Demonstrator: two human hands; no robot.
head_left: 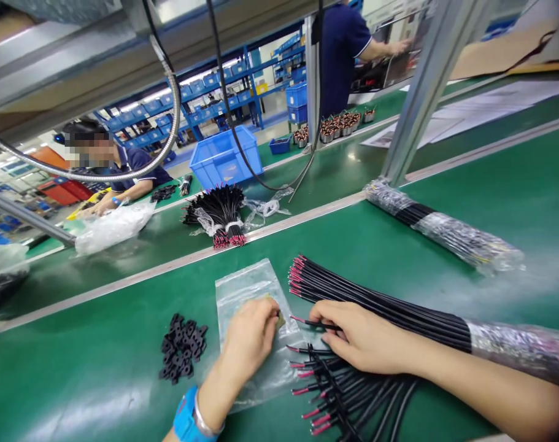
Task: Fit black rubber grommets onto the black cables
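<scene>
My left hand (251,337), with a blue wristband, is over a clear plastic bag (233,288). Its fingers are pinched at a small yellowish patch, and a tiny dark item shows at the fingertips. My right hand (359,337) holds one black cable (323,324) with a pink-red tip pointing left. Behind that hand lies a bundle of black cables (375,301), wrapped in film at its right end. Fanned loose cables (353,393) with pink ends lie in front of it, dark pieces across them. Small black parts (182,348) form a pile left of the bag.
A film-wrapped cable bundle (445,230) lies back right near a metal post (431,86). Tied cables (224,212) and a blue crate (226,156) stand beyond the metal rail. Two people work across the line. Black cords hang overhead.
</scene>
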